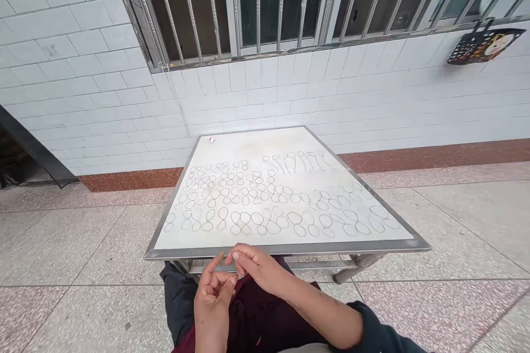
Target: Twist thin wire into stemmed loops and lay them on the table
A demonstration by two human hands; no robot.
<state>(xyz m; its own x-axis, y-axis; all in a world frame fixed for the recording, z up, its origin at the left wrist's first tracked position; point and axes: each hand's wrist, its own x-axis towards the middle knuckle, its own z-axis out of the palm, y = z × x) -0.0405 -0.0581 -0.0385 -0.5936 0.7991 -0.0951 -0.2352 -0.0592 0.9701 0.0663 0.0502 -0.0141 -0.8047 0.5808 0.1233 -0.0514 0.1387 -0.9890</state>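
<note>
Above my lap, just off the table's front edge, my two hands meet. The thumb of my left hand (213, 300) presses against its fingers, and its index finger points up with a brownish wrap at the tip. My right hand (259, 269) reaches over from the right, thumb and index finger pinched close to that fingertip. Whatever lies between the fingers is too small to make out. In front of my hands, rows of thin dark loops (265, 223), many shaped like a figure eight, cover the white tabletop (248, 146). Several single loops with long tails (292, 161) lie farther back.
A grey metal rim (290, 248) edges the table, which stands near a white tiled wall (265, 88). A small white and red item (211, 140) sits at the far left corner. Barred windows (281, 0) are above, and a patterned bag (482, 44) hangs at right.
</note>
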